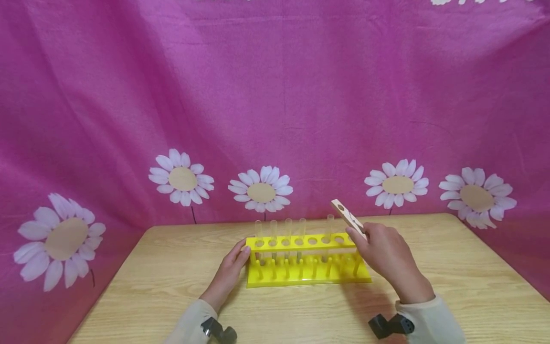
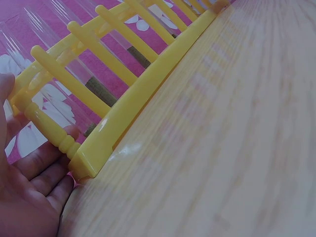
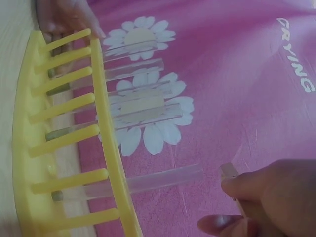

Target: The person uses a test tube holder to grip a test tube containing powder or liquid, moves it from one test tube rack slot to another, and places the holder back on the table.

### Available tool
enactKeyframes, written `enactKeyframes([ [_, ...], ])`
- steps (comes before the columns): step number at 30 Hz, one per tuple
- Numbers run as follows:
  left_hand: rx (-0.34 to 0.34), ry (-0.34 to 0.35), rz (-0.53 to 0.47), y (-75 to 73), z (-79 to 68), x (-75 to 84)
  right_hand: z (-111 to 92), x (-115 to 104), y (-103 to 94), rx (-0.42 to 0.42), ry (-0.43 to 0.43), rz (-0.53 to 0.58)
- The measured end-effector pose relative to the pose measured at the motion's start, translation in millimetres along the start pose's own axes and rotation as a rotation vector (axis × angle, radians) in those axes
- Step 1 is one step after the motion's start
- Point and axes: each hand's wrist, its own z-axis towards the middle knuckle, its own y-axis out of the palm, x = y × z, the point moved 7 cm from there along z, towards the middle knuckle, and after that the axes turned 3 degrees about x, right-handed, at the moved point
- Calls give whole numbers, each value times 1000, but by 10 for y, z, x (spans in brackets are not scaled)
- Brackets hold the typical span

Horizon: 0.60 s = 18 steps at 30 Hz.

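A yellow test tube rack (image 1: 307,281) stands on the table, with several clear test tubes upright in its holes. Four tubes fill the left holes; past an unfilled hole is one more test tube (image 3: 168,180), with dark material at its bottom. My left hand (image 1: 227,272) grips the rack's left end, thumb at the top bar and fingers (image 2: 42,160) behind the end post. In my right hand (image 1: 388,251) is a wooden test tube holder (image 1: 347,215), pinched between thumb and fingers. It points up and left above the rack's right end, apart from the nearest tube.
Upright pegs (image 1: 287,268) line the front of the rack's base. The wooden table (image 1: 172,267) extends around it on all sides. A pink curtain (image 1: 301,119) printed with white daisies hangs behind the table's back edge.
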Motion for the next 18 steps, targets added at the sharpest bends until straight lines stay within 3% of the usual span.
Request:
enactKeyframes([
  [6,-12,10,0,11,-96,154,7,77,-11,-23,44,9],
  [12,5,28,10,7,28,-20,15,141,-50,-26,55,-10],
  [18,24,31,13,-13,47,-51,16,189,-80,-33,80,8],
])
